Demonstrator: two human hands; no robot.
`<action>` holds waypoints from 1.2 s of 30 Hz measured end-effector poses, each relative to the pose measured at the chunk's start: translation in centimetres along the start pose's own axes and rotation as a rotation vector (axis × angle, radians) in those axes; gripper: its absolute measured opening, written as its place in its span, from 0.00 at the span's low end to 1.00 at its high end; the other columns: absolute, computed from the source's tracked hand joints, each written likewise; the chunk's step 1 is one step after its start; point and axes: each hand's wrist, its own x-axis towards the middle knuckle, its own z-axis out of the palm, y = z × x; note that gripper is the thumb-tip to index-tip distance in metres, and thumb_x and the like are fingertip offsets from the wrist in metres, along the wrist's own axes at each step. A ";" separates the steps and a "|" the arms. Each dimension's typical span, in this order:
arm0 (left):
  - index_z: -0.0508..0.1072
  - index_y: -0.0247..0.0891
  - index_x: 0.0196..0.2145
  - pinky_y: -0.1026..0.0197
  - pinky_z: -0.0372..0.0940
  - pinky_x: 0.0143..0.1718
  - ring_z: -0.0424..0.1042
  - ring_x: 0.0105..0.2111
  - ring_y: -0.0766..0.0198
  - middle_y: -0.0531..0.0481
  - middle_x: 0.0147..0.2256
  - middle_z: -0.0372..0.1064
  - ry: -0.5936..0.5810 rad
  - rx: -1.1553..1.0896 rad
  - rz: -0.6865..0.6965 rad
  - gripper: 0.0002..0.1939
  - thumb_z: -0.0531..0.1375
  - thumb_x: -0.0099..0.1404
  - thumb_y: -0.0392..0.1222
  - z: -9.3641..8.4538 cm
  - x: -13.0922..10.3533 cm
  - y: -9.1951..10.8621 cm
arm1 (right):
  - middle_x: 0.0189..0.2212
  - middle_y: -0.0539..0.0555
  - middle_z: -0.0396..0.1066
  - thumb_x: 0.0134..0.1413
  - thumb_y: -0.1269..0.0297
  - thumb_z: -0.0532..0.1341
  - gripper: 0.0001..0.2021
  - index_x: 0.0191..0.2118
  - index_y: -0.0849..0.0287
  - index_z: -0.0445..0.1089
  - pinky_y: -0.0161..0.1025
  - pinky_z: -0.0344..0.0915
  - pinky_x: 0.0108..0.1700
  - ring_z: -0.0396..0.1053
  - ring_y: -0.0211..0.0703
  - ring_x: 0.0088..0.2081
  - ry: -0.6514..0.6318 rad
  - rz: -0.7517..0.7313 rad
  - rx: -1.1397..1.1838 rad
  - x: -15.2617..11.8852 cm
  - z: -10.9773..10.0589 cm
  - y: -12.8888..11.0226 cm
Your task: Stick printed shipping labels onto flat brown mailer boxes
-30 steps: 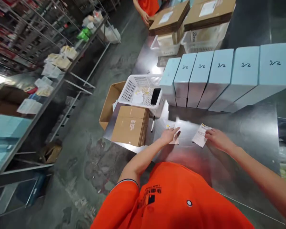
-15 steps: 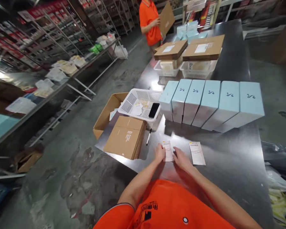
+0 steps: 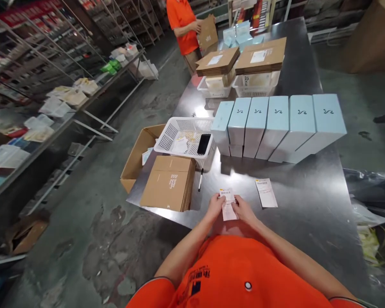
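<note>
A printed paper slip (image 3: 228, 209) is held between my two hands over the metal table (image 3: 295, 231). On its left edge my left hand (image 3: 216, 204) is closed, the thumb lying over the paper. My right hand (image 3: 242, 208) pinches the right edge. To the right, a second slip (image 3: 266, 193) lies flat on the table, untouched. A black and white pen (image 3: 200, 180) lies left of my hands, beside a stack of flat brown cartons (image 3: 167, 183). Beyond my hands stands a row of several light blue boxes (image 3: 277, 115).
A white basket (image 3: 170, 136) holds papers and a black phone (image 3: 204, 144). An open carton (image 3: 131, 164) stands beyond the table's left edge. Farther back, flat cartons (image 3: 259, 57) rest on white baskets, and a person in orange (image 3: 181, 21) holds cardboard.
My right hand has closed on the slip's right edge, and my left thumb now lies farther over the paper. The camera view has shifted slightly.
</note>
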 end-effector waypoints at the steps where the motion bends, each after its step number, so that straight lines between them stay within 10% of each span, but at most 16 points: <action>1: 0.71 0.35 0.32 0.65 0.65 0.28 0.72 0.27 0.64 0.47 0.29 0.74 -0.023 -0.040 -0.010 0.06 0.60 0.60 0.41 -0.2 -0.2 0.2 | 0.33 0.53 0.76 0.57 0.64 0.52 0.17 0.49 0.58 0.69 0.37 0.64 0.35 0.71 0.43 0.32 -0.005 0.000 0.015 -0.3 -0.3 -0.5; 9: 0.71 0.35 0.29 0.65 0.62 0.25 0.68 0.22 0.67 0.52 0.24 0.70 -0.073 -0.272 -0.048 0.17 0.62 0.58 0.54 -1.9 -0.6 1.7 | 0.38 0.55 0.77 0.54 0.57 0.57 0.15 0.43 0.58 0.71 0.40 0.68 0.40 0.73 0.45 0.38 0.022 0.010 0.259 -1.1 -2.2 -3.9; 25: 0.72 0.34 0.29 0.66 0.58 0.22 0.64 0.20 0.68 0.54 0.22 0.68 0.042 -0.268 -0.006 0.05 0.60 0.58 0.39 -3.0 0.6 2.7 | 0.30 0.53 0.74 0.59 0.41 0.54 0.24 0.38 0.58 0.74 0.39 0.67 0.38 0.69 0.44 0.34 -0.004 0.026 0.342 -1.5 -3.3 -3.6; 36: 0.72 0.34 0.29 0.66 0.60 0.22 0.67 0.20 0.67 0.54 0.23 0.69 0.066 -0.180 0.060 0.07 0.56 0.60 0.37 -2.6 0.7 3.7 | 0.24 0.51 0.71 0.53 0.49 0.57 0.16 0.31 0.58 0.71 0.38 0.65 0.35 0.67 0.41 0.28 -0.032 0.091 0.307 -2.1 -2.7 -3.1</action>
